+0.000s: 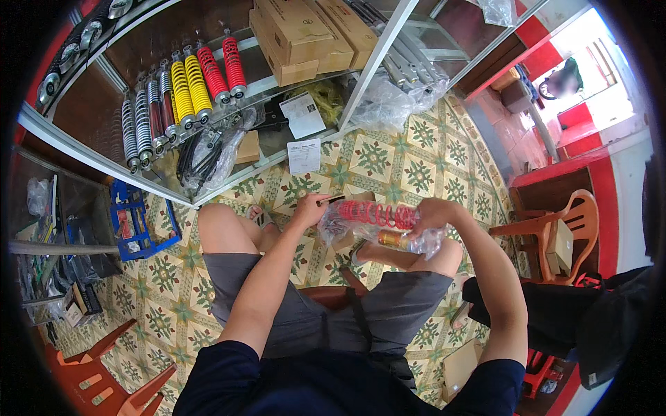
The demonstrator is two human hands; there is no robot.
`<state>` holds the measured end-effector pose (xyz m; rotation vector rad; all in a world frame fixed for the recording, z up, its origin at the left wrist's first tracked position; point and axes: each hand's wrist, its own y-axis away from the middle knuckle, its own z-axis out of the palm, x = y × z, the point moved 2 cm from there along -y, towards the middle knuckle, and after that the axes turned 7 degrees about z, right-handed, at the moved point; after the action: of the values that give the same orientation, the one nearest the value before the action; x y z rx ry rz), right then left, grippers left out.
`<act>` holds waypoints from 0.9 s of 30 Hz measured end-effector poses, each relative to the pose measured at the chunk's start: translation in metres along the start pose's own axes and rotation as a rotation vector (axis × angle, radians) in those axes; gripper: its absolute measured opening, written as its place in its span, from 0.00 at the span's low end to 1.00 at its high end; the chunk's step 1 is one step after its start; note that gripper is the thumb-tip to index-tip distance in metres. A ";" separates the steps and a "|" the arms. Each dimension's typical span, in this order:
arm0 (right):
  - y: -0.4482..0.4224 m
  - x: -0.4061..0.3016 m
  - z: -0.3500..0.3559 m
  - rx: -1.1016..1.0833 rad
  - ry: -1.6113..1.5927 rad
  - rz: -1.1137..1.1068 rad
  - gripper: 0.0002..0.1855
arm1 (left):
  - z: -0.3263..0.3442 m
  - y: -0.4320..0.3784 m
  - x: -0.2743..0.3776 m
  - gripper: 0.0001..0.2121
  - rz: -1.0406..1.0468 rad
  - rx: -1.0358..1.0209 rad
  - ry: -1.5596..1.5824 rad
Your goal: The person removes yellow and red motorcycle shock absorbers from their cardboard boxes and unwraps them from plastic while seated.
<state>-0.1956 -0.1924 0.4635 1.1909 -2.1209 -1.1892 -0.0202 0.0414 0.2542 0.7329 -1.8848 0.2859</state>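
A shock absorber with a red coil spring [377,213] lies across in front of my knees, wrapped in a clear plastic bag [333,231]. Around its right end is my right hand [437,214], gripping it through the plastic. A gold-coloured cylinder [393,239] shows inside the bag beside the spring. My left hand [311,209] is at the bag's left end, with a thin dark object [331,199] between its fingers; what that object is cannot be made out. Brown cardboard [343,241] shows partly behind the bag.
Ahead, a glass display case [270,164] holds red, yellow and chrome shock absorbers [190,91] and cardboard boxes [299,34]. A printed sheet [304,156] lies by its base. A blue rack [138,221] is at left; an orange plastic chair [559,234] and another person's dark-clothed leg [525,304] at right.
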 end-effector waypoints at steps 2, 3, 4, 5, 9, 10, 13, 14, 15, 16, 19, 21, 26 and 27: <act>-0.005 -0.017 -0.015 -0.018 0.060 0.011 0.35 | 0.001 -0.001 0.004 0.14 0.015 -0.017 -0.039; -0.009 -0.022 -0.020 -0.038 0.117 0.021 0.36 | 0.004 -0.001 0.005 0.15 0.030 -0.038 -0.081; -0.015 -0.027 -0.026 -0.047 0.087 -0.027 0.37 | 0.005 -0.002 0.005 0.15 0.031 -0.042 -0.079; -0.020 -0.032 -0.028 -0.048 0.084 -0.024 0.37 | 0.007 -0.002 0.005 0.16 0.031 -0.072 -0.084; -0.033 -0.073 -0.043 -0.064 0.149 0.026 0.32 | 0.006 -0.007 0.003 0.16 0.025 -0.081 0.013; -0.036 -0.081 -0.044 -0.083 0.165 0.059 0.33 | 0.005 -0.007 0.001 0.16 0.024 -0.080 0.014; -0.055 -0.104 -0.041 -0.099 0.211 0.073 0.33 | 0.008 -0.009 -0.008 0.19 -0.015 -0.158 0.041; -0.061 -0.110 -0.041 -0.112 0.200 0.092 0.32 | 0.011 -0.008 -0.011 0.19 -0.013 -0.152 0.089; -0.072 -0.110 -0.037 -0.106 0.200 0.098 0.32 | 0.015 -0.011 -0.011 0.18 0.000 -0.147 0.137; -0.090 -0.107 -0.027 -0.112 0.186 0.091 0.31 | 0.024 -0.011 -0.018 0.18 0.005 -0.145 0.135; -0.102 -0.126 -0.020 -0.057 0.211 0.077 0.30 | 0.023 -0.014 -0.025 0.16 0.093 0.053 0.171; -0.105 -0.132 -0.016 0.002 0.186 0.092 0.29 | 0.017 -0.007 -0.010 0.13 0.030 -0.066 0.141; -0.119 -0.148 -0.018 0.100 0.318 0.079 0.29 | 0.014 -0.011 -0.018 0.13 0.021 -0.061 0.164; -0.123 -0.153 -0.016 0.125 0.307 0.042 0.29 | 0.010 -0.007 -0.025 0.12 0.032 -0.056 0.191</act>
<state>-0.0441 -0.1031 0.3742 1.2835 -1.9981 -0.8056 -0.0172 0.0399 0.2264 0.6161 -1.7178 0.3115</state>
